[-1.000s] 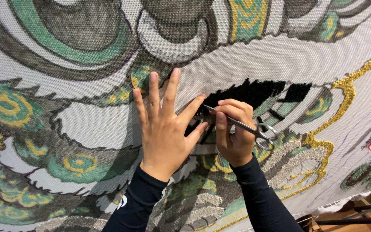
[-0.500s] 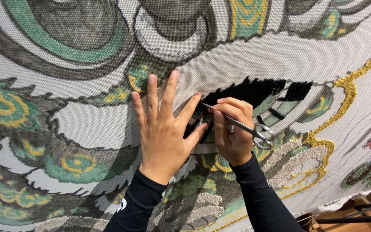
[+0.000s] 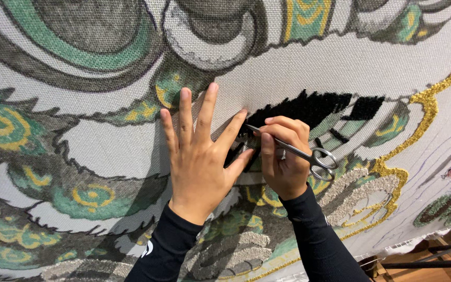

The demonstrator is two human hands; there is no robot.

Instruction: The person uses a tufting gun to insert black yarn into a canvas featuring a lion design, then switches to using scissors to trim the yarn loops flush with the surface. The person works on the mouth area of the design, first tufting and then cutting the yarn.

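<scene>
I am leaning over a large printed mesh canvas (image 3: 309, 68), my two black sleeves coming up from the lower edge. My left hand (image 3: 199, 162) is lying flat on the cloth, fingers spread wide apart and holding nothing — it is pressing the mesh steady just left of the work. My right hand (image 3: 283, 156) is curled with its fingers together, clamped on a pair of small steel scissors (image 3: 293, 150); the ring handles are sticking out to the right past my knuckles, and the thin blades are pointing left, towards the gap between my left thumb and forefinger.

The tips are meeting the lower left edge of the black tufted patch (image 3: 309, 107), the raised pile that is filling part of the design. As I judge it, I am trimming or picking at the pile along that edge, and the next move is calling for small, careful snips with the mesh held taut, so the blades are catching yarn only and not the backing.

Farther out, green and grey printed scrolls are running across the canvas, and a gold tufted line (image 3: 434, 96) is curving up at the right. The blade tips are hidden among my fingers and the dark yarn, so I cannot tell whether they are parted. The canvas is cut off on every side.
</scene>
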